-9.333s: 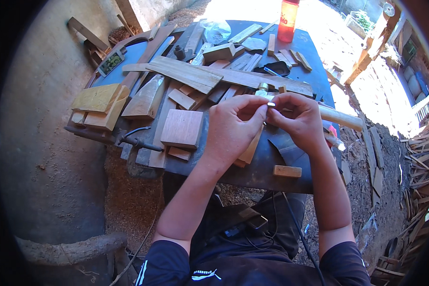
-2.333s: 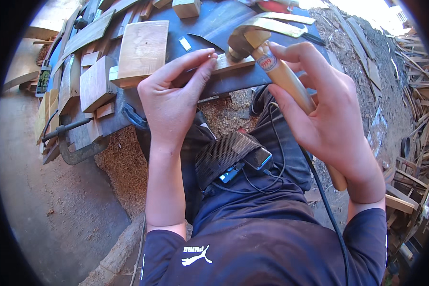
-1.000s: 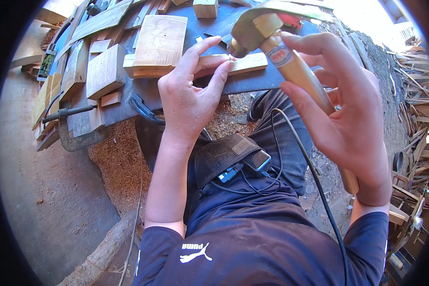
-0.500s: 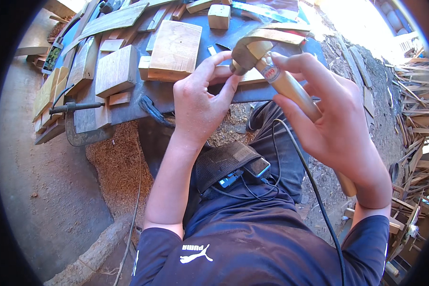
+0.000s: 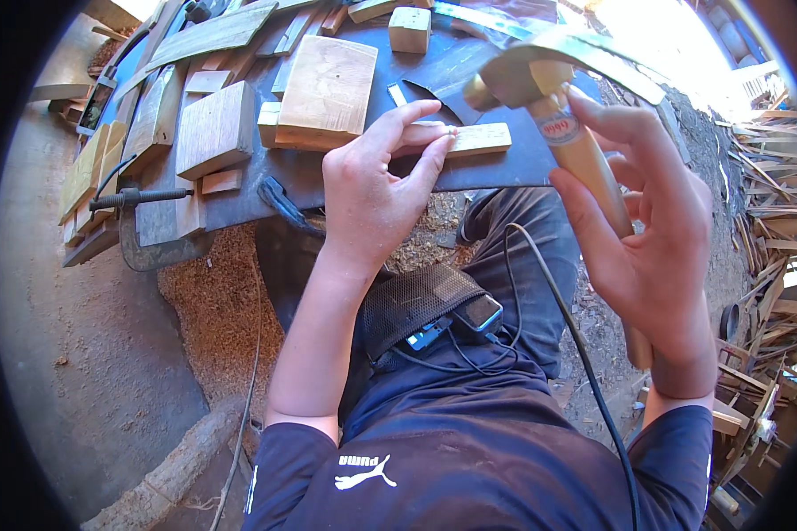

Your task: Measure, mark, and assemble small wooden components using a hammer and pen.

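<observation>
My right hand (image 5: 651,212) is wrapped round the pale wooden handle of a claw hammer (image 5: 580,164). The hammer's metal head is raised up and to the right of my left hand, and its claw end is blurred. At the near edge of the bench, the thumb and index finger of my left hand (image 5: 376,177) are pinched together over a narrow wooden strip (image 5: 483,139). A small shiny, nail-like piece (image 5: 452,131) shows at those fingertips, mostly covered by them. The strip lies flat, its left part hidden behind my left hand.
Wooden blocks (image 5: 328,84) and boards crowd the dark bench (image 5: 456,75) on the left and at the back. A C-clamp (image 5: 146,226) grips its left front edge. Black cable (image 5: 584,341) hangs near my right forearm. Scrap wood (image 5: 775,230) lies piled at the far right.
The hammer has lifted away from my left fingertips, moving up and to the right with my right hand. More of the wooden strip shows now. My left hand keeps its pinch in place.
</observation>
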The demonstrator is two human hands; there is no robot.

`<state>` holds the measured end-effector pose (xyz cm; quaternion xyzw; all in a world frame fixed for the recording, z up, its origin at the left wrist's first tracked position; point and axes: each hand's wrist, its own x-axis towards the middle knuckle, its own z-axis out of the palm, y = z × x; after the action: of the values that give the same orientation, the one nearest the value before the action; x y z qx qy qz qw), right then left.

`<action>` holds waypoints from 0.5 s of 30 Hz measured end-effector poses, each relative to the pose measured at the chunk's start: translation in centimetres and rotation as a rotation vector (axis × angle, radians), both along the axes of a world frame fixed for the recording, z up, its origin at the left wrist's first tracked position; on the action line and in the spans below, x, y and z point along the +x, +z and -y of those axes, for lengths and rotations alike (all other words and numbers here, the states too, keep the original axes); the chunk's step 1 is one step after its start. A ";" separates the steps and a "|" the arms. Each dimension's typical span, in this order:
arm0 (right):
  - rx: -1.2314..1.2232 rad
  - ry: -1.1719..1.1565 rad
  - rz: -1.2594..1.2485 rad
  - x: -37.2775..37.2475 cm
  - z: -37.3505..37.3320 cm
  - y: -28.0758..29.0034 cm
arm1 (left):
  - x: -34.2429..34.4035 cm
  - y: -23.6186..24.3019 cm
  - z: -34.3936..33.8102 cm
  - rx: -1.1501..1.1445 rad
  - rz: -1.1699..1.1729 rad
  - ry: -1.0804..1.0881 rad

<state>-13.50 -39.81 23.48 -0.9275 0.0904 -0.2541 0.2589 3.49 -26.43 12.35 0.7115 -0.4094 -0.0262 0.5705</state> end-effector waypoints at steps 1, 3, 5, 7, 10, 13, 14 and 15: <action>-0.011 -0.017 0.005 -0.3 0.3 -0.1 | 0.0 0.0 0.1 0.003 0.024 -0.008; -0.038 -0.037 -0.095 -0.9 0.8 -0.7 | 0.0 0.1 0.0 0.000 0.050 -0.016; -0.004 -0.008 -0.143 -1.1 1.0 -2.0 | 0.0 0.1 -0.3 0.039 0.007 -0.059; 0.004 -0.025 -0.121 -0.9 0.7 -2.6 | 0.0 0.2 -0.4 0.036 -0.015 -0.075; 0.048 -0.016 -0.092 -0.6 0.4 -2.7 | 0.2 0.1 -0.5 0.031 0.037 -0.081; 0.047 -0.011 -0.119 -0.6 0.5 -2.4 | 0.1 0.1 -0.4 0.049 0.121 -0.049; 0.017 -0.001 -0.127 -0.7 0.7 -2.4 | -0.1 0.1 -0.3 0.075 0.130 -0.028; -0.013 0.009 -0.135 -0.7 0.9 -2.4 | -0.1 0.3 -0.4 0.072 0.131 -0.024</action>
<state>-14.17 -40.68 21.09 -0.9446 0.1017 -0.1905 0.2473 3.36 -26.06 12.61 0.7268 -0.4533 -0.0013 0.5160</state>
